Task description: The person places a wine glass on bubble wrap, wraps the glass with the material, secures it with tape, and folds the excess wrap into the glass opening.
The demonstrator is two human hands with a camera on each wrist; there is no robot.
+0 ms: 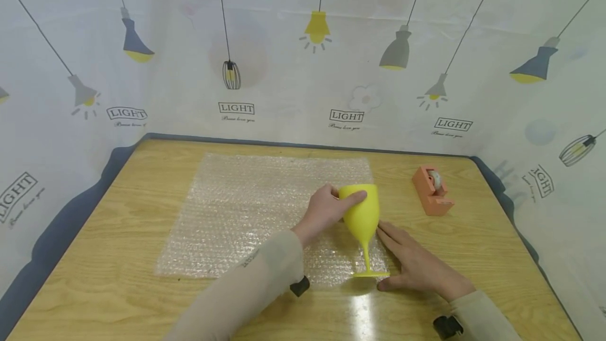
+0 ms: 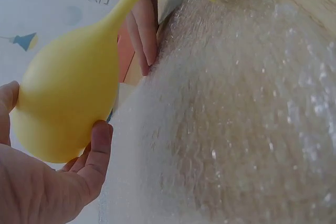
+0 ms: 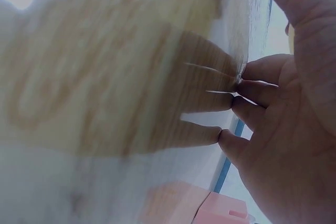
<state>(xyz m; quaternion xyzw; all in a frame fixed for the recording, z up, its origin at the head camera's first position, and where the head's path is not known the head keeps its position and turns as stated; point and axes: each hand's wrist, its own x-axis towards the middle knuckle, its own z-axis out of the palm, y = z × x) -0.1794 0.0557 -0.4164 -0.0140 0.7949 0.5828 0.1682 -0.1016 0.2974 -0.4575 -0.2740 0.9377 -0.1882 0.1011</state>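
Note:
A yellow plastic goblet (image 1: pixel 362 214) stands upright over the right part of a sheet of bubble wrap (image 1: pixel 251 214). My left hand (image 1: pixel 324 209) grips its bowl near the rim, with the thumb across the front. In the left wrist view, thumb and fingers hold the bowl (image 2: pixel 68 93) from both sides; its stem and foot point toward the wrap. To the right of the goblet, my right hand (image 1: pixel 412 259) rests its extended fingertips at the wrap's right edge. The right wrist view shows those fingers (image 3: pixel 257 108) touching the glossy tabletop, holding nothing.
An orange tape dispenser (image 1: pixel 432 191) with a roll of tape sits on the wooden table (image 1: pixel 118 278), right of the wrap. Behind the table hangs a white backdrop (image 1: pixel 284 120) printed with lamps. Its dark blue lower border runs along the table's back and sides.

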